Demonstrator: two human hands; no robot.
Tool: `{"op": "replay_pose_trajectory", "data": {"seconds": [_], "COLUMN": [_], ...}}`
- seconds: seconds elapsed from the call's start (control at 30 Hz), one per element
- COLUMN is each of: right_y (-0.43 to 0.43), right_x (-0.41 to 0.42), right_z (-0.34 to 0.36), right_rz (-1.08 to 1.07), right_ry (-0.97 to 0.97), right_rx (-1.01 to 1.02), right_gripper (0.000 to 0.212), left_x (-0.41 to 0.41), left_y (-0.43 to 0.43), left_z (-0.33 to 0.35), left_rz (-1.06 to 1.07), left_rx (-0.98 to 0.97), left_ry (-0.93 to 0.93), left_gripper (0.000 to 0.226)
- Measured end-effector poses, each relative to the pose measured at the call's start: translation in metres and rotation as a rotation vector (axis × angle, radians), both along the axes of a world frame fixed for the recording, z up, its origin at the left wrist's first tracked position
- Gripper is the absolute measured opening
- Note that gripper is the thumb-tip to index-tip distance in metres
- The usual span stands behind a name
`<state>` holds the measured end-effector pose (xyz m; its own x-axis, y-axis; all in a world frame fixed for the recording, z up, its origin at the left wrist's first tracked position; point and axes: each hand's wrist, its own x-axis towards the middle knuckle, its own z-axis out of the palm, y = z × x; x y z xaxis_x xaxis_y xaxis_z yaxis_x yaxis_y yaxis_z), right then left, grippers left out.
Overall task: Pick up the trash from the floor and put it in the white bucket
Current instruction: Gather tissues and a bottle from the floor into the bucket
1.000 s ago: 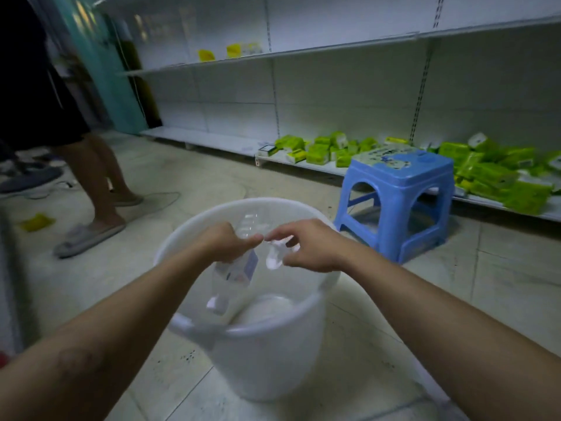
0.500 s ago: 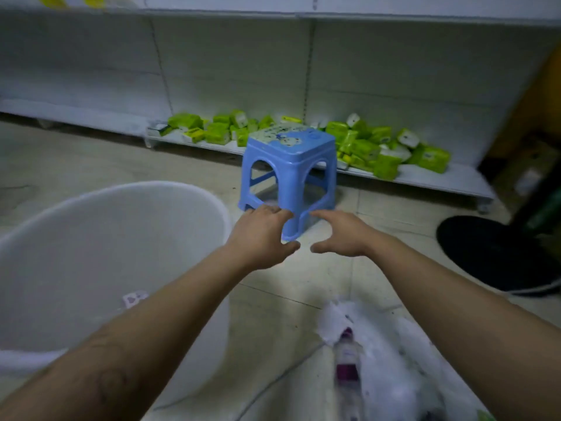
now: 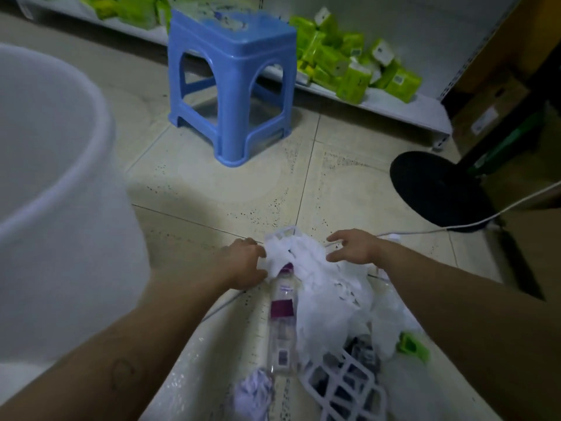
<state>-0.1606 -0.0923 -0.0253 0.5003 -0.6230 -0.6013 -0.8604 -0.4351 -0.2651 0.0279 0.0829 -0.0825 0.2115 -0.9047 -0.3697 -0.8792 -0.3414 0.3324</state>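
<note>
A pile of trash lies on the tiled floor in front of me: a crumpled white plastic bag (image 3: 324, 287), a clear plastic bottle (image 3: 282, 323) with a purple cap and label, a white lattice piece (image 3: 346, 390), a crumpled wad (image 3: 253, 396) and a small green item (image 3: 411, 347). My left hand (image 3: 243, 262) touches the bag's left edge by the bottle cap, fingers curled. Over the bag's far right side, my right hand (image 3: 353, 246) hovers with fingers spread. The white bucket (image 3: 60, 208) stands at the left.
A blue plastic stool (image 3: 230, 83) stands ahead. Behind it a low white shelf (image 3: 394, 107) holds green packs (image 3: 349, 62). A black round base (image 3: 437, 189) with a white cable (image 3: 485, 218) sits at the right, beside cardboard boxes.
Both hands left the bucket, where they dropped a clear item, swung right and came down onto the white bag on the floor. My view turned right and down.
</note>
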Motion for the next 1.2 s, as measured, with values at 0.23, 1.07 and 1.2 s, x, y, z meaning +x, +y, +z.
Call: {"op": "replay_pose_trajectory", "data": {"seconds": [0.23, 1.07, 1.2], "right_y": [0.012, 0.023, 0.034], "right_x": [0.01, 0.042, 0.049], "right_z": [-0.043, 0.013, 0.037], "right_rz": [0.159, -0.251, -0.297], "right_ry": [0.063, -0.248, -0.334], "right_rx": [0.221, 0.374, 0.414], "right_gripper": [0.031, 0.006, 0.018], "left_x": [-0.017, 0.014, 0.017], "left_y": [-0.011, 0.019, 0.027], "left_z": [-0.056, 0.008, 0.035], "left_rz": [-0.19, 0.345, 0.36], "left_rx": [0.137, -0.457, -0.497], "left_ry": [0.009, 0.251, 0.207], "left_gripper": [0.038, 0.025, 0.018]}}
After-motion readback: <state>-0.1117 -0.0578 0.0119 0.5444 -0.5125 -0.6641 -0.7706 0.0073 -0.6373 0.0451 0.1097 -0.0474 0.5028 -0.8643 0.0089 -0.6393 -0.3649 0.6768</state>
